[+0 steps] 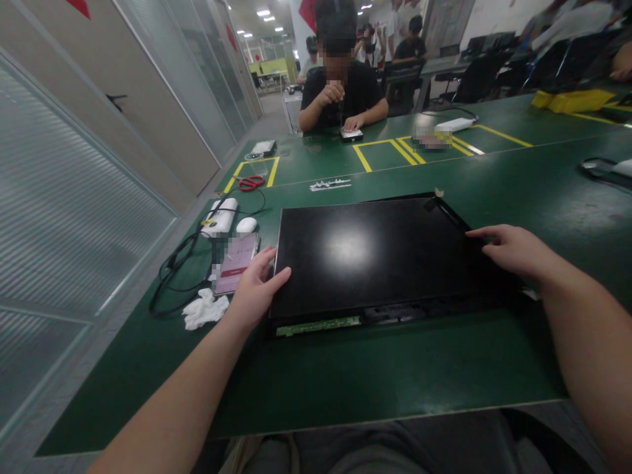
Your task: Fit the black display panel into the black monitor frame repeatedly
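A flat black screen panel (pixel 355 257) lies over a black frame (pixel 415 312), whose rim shows at the back right and along the front. A green strip like a circuit board (pixel 318 325) sits at the front left edge. My left hand (pixel 257 286) grips the panel's left side, thumb on top and fingers at the edge. On the right side, my right hand (pixel 513 250) is closed at the panel's edge, its index finger reaching onto it and the other fingers curled. The undersides of both grips are hidden.
Left of the panel are a phone (pixel 237 263), crumpled tissue (pixel 205 308), a white mouse (pixel 247 225), a white power block (pixel 220 217) with black cables, and red-handled scissors (pixel 251 184). Small screws (pixel 330 184) lie behind. A co-worker (pixel 365 99) sits opposite at the green table (pixel 375 375).
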A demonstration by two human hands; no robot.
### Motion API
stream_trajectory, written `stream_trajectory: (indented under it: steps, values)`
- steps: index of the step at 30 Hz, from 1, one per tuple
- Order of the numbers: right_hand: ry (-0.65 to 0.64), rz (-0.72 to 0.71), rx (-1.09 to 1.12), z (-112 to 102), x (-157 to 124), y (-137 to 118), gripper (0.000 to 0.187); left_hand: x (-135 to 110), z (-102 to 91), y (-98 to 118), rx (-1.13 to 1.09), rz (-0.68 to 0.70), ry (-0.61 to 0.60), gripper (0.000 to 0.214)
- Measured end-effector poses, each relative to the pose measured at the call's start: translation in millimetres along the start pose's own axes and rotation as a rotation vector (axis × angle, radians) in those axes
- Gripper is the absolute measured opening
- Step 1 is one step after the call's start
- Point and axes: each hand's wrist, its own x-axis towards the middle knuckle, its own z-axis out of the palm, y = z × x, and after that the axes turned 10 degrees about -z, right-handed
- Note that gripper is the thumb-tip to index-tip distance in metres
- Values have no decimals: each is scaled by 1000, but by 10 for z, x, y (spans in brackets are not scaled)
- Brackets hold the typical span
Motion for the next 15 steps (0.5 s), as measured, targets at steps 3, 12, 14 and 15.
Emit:
stream_trajectory:
  steps: [3, 12, 14, 15]
  values:
    - [-3, 9, 14, 0, 2, 1, 55, 60, -46, -75, 158, 90, 45, 51]
    - [-32, 41, 22, -24, -8, -25, 56, 163, -127, -180, 445, 156, 42, 56]
    - [-21, 36, 36, -24, 0, -16, 55, 170, -123, -184, 462, 161, 44, 54]
    - [-17, 38, 48, -21, 5, -7, 54, 171, -118, -183, 463, 160, 44, 53]
